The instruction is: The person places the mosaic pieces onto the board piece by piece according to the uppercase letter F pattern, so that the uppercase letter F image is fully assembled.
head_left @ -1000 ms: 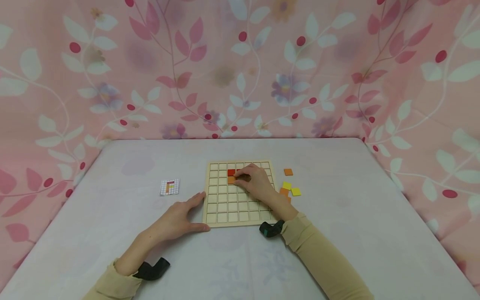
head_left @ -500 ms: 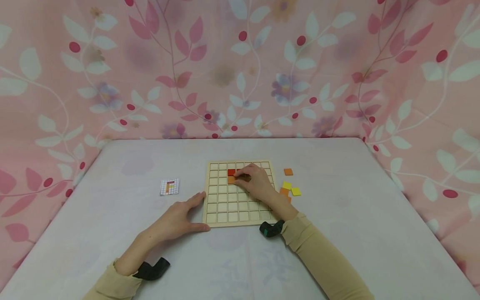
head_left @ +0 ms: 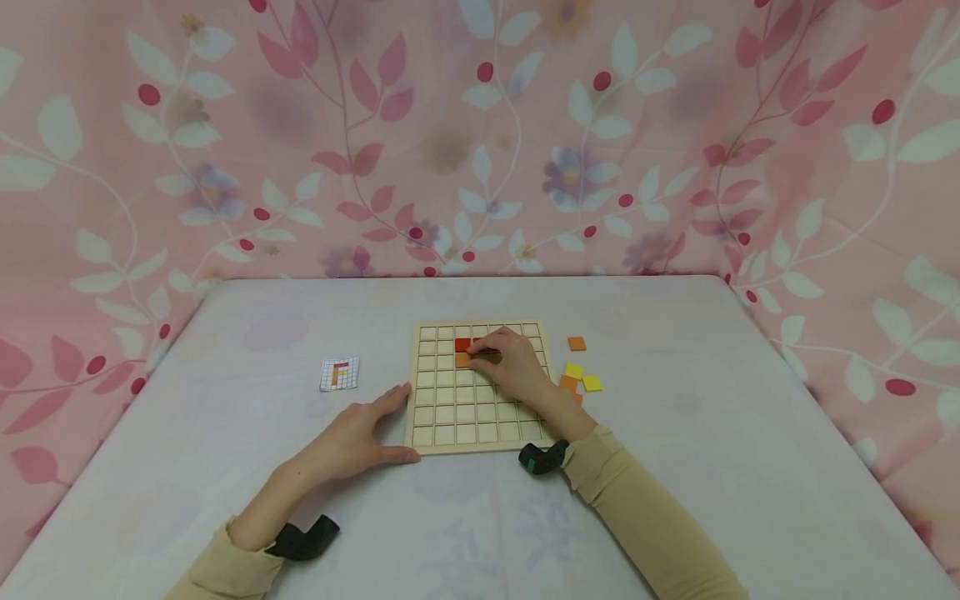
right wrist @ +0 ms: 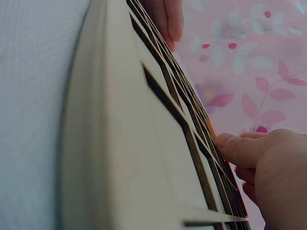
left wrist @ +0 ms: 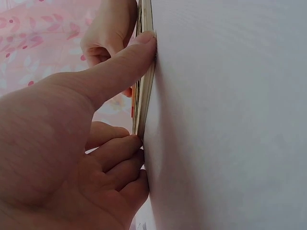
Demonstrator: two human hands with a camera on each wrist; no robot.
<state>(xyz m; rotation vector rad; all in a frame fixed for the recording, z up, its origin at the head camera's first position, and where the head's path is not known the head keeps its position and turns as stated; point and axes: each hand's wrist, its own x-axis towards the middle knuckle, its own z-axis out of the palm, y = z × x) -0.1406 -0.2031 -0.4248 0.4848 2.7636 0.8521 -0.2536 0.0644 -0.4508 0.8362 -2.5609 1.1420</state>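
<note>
A wooden grid board (head_left: 455,450) lies on the table. My left hand (head_left: 352,442) steadies its near left corner, thumb at the front edge and index fingertip at the left side. In the left wrist view the fingers of the left hand (left wrist: 120,167) rest against the board's edge. Over the board, my right hand (head_left: 517,367) pinches an orange tile (head_left: 462,361) at its right edge with thumb and fingertips. Just beyond that tile sits a red tile (head_left: 462,345) in its cell; more red shows partly behind the fingers. The right palm hides several cells.
Right of the board lie loose tiles: a lone orange tile (head_left: 577,343), a yellow tile (head_left: 592,383), another yellow tile (head_left: 573,371) and orange ones partly behind the right wrist. To the left is a small pattern card (head_left: 340,374) with a coloured figure on a grid.
</note>
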